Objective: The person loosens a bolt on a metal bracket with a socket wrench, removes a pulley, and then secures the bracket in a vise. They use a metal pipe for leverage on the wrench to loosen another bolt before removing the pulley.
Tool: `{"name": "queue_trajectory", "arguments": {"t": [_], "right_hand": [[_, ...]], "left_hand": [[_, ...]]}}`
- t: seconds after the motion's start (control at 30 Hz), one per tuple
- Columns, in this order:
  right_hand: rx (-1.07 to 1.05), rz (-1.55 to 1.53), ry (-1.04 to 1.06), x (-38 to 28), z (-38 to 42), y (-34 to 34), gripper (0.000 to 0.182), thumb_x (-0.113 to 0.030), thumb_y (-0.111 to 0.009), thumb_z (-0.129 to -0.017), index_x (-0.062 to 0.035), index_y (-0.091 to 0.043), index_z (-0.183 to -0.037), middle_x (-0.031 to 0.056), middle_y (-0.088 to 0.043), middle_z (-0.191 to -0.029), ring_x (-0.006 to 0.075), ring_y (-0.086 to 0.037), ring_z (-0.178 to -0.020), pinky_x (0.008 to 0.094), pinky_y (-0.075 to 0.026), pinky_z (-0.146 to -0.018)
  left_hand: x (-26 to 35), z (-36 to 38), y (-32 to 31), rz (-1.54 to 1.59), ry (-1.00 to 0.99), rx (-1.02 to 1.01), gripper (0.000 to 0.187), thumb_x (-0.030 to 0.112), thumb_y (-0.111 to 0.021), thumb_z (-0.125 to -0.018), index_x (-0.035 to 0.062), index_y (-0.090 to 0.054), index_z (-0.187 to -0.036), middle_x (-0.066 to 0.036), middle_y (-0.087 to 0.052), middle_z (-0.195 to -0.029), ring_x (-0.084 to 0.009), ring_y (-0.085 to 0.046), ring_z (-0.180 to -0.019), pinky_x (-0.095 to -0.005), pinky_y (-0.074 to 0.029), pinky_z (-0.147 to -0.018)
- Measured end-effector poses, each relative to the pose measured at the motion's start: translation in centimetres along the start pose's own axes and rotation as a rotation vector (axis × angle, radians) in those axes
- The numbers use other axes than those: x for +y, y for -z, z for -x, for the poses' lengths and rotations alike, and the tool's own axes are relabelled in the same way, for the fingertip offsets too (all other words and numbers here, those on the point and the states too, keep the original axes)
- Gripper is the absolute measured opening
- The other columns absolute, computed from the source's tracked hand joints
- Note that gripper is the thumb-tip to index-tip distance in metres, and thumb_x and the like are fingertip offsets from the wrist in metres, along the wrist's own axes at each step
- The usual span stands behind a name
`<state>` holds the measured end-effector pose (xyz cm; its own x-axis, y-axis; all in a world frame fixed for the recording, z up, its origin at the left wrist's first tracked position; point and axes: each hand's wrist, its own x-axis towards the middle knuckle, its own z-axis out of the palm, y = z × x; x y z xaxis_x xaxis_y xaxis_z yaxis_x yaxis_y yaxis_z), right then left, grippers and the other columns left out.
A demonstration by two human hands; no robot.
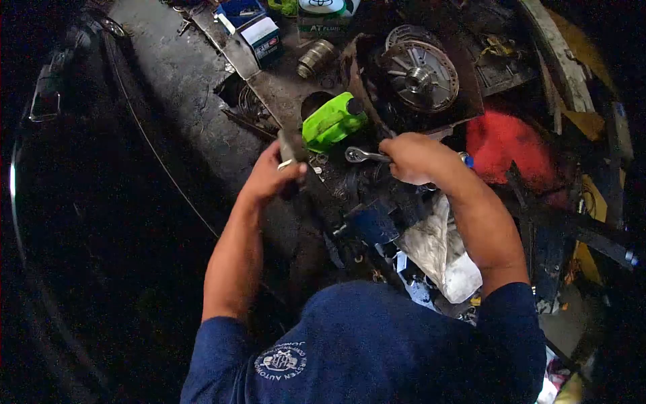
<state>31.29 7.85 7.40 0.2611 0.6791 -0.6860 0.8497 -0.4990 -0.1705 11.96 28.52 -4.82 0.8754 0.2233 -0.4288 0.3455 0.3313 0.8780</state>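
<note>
My right hand (418, 159) is wrapped round the handle of a ratchet wrench (358, 155), its round head pointing left over the cluttered bench. My left hand (274, 176) is closed at the bench's left edge. A blurred grey-brown piece (291, 144) sticks up from its fingers, and I cannot make out what it is. Between and beyond the hands lies a bright green plastic bottle (332, 124) with a black cap, tilted on its side. Some small rings or washers (319, 161) lie on the bench close to the left hand.
A round metal drum part (418, 77) sits in a rusty tray behind my right hand. Near the back are a metal cylinder (316, 58) and boxes (262, 37). A red cloth (511, 148) lies right, a stained white sheet (437, 249) nearer me. A dark car body (101, 256) stands left.
</note>
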Motion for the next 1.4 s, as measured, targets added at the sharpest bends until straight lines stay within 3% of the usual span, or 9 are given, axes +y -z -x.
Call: {"name": "queue_trajectory", "arguments": {"t": [0.13,0.3,0.37,0.53,0.83,1.1,1.17,1.3,1.4], "right_hand": [[-0.109,-0.050,-0.020,-1.2,-1.4,-1.5,0.040,-0.008,-0.056,-0.076,-0.0087,-0.055,-0.116,0.0218,-0.063,-0.098,0.0397,-0.061,-0.094,0.0485,-0.049,-0.078],[-0.206,-0.053,-0.113,-2.3,-2.3,-2.2,0.042,-0.007,-0.055,-0.076,-0.0108,-0.056,-0.118,0.0215,-0.063,-0.100,0.0387,-0.061,-0.097,0.0474,-0.049,-0.080],[-0.207,-0.035,-0.105,-2.3,-3.0,-2.9,0.053,0.000,-0.053,-0.075,-0.0132,-0.053,-0.125,0.0200,-0.063,-0.109,0.0385,-0.061,-0.101,0.0464,-0.051,-0.081],[-0.196,-0.064,-0.100,-2.0,-4.8,-3.9,0.046,-0.007,-0.054,-0.076,-0.0133,-0.056,-0.121,0.0209,-0.064,-0.101,0.0384,-0.061,-0.098,0.0463,-0.049,-0.082],[-0.156,-0.146,-0.139,-2.4,-7.5,-5.1,0.057,0.002,-0.054,-0.073,-0.0081,-0.050,-0.129,0.0215,-0.064,-0.106,0.0383,-0.062,-0.100,0.0445,-0.051,-0.082],[-0.393,-0.109,-0.328,-3.8,-15.4,-7.7,0.028,-0.006,-0.063,-0.074,-0.0025,-0.069,-0.100,0.0237,-0.061,-0.112,0.0347,-0.062,-0.102,0.0413,-0.051,-0.085],[-0.083,-0.300,-0.381,-4.9,-15.7,-8.8,0.029,-0.006,-0.059,-0.074,0.0040,-0.066,-0.100,0.0259,-0.061,-0.109,0.0388,-0.059,-0.105,0.0422,-0.048,-0.089],[-0.143,-0.372,-0.551,-6.1,-18.6,-10.4,0.041,-0.009,-0.063,-0.074,0.0044,-0.061,-0.113,0.0330,-0.043,-0.131,0.0384,-0.052,-0.117,0.0404,-0.046,-0.095],[-0.398,-0.339,-0.569,-6.2,-21.6,-12.0,0.048,-0.011,-0.062,-0.076,0.0018,-0.056,-0.121,0.0332,-0.032,-0.140,0.0403,-0.048,-0.120,0.0420,-0.043,-0.098]], "left_hand": [[1.2,-5.6,0.4,-0.266,-0.015,-0.167,0.068,0.023,-0.082,-0.064,-0.0008,-0.053,-0.120,-0.006,-0.061,-0.099,-0.0157,-0.056,-0.092,-0.0297,-0.045,-0.085],[1.7,-8.8,-0.2,-0.451,-0.001,-0.375,0.079,0.030,-0.083,-0.059,-0.0033,-0.052,-0.123,-0.011,-0.063,-0.108,-0.0204,-0.058,-0.099,-0.0310,-0.043,-0.090],[2.7,-8.5,-0.7,-0.587,-0.015,-0.316,0.081,0.030,-0.084,-0.058,-0.0033,-0.052,-0.124,-0.011,-0.062,-0.108,-0.0210,-0.058,-0.100,-0.0315,-0.043,-0.091],[1.4,-9.7,-0.7,-0.273,0.052,-0.433,0.073,0.023,-0.084,-0.058,-0.0039,-0.055,-0.119,-0.009,-0.063,-0.103,-0.0171,-0.058,-0.093,-0.0302,-0.044,-0.086],[4.3,-8.6,4.1,-0.116,-0.026,-0.287,0.059,0.016,-0.082,-0.061,-0.0018,-0.057,-0.111,-0.004,-0.062,-0.093,-0.0150,-0.059,-0.085,-0.0298,-0.048,-0.080],[5.4,-11.9,7.5,-0.131,-0.101,-0.070,0.065,0.013,-0.080,-0.063,-0.0035,-0.053,-0.119,-0.006,-0.062,-0.099,-0.0156,-0.059,-0.086,-0.0289,-0.047,-0.080],[5.4,-12.9,8.0,-0.148,-0.076,0.013,0.062,0.013,-0.079,-0.064,-0.0035,-0.053,-0.118,-0.006,-0.061,-0.100,-0.0148,-0.059,-0.088,-0.0285,-0.047,-0.080],[3.7,-15.2,9.0,0.005,-0.195,0.023,0.058,0.012,-0.079,-0.066,-0.0027,-0.054,-0.116,-0.005,-0.062,-0.101,-0.0141,-0.058,-0.090,-0.0279,-0.046,-0.082],[3.3,-14.9,9.2,0.046,-0.213,0.072,0.055,0.011,-0.078,-0.067,-0.0022,-0.054,-0.116,-0.005,-0.062,-0.103,-0.0138,-0.058,-0.092,-0.0276,-0.045,-0.083]]}}
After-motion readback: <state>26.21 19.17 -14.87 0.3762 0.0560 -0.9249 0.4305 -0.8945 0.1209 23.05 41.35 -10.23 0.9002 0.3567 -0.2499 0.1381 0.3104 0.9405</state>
